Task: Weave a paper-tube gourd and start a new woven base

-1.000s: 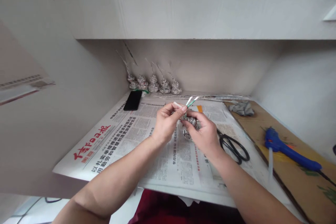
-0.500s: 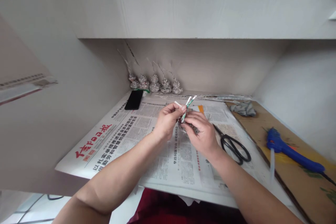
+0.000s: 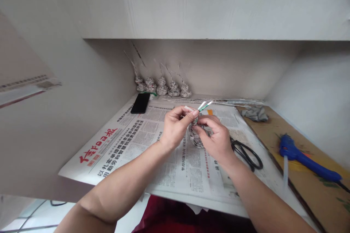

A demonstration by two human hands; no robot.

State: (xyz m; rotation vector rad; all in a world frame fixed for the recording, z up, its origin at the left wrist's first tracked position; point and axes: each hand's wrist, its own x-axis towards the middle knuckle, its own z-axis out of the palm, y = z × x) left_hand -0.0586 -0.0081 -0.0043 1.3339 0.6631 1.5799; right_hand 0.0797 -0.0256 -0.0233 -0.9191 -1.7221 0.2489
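Over the newspaper (image 3: pixel 153 142), my hands meet at a small woven paper gourd (image 3: pixel 195 139) made of rolled newsprint. My left hand (image 3: pixel 179 122) pinches the paper strips (image 3: pixel 202 106) that stick up from its top; these are white and green. My right hand (image 3: pixel 214 134) holds the gourd's right side near the neck, thumb toward me and fingers behind. Most of the upper gourd is hidden by my fingers. Black-handled scissors (image 3: pixel 247 154) lie just right of my right hand, their blades partly covered by it.
Several finished-looking paper gourds (image 3: pixel 162 87) line the back wall, beside a black phone (image 3: pixel 140 103). Thin paper sticks (image 3: pixel 218 101) lie along the back. On cardboard (image 3: pixel 322 204) at right are a blue glue gun (image 3: pixel 303 158) and a grey cloth (image 3: pixel 255 113). A cabinet (image 3: pixel 202 5) overhangs the table.
Both hands have shifted slightly, and the strips now lean more to the right. More of the gourd's lower body shows between the hands. The view has moved a little.
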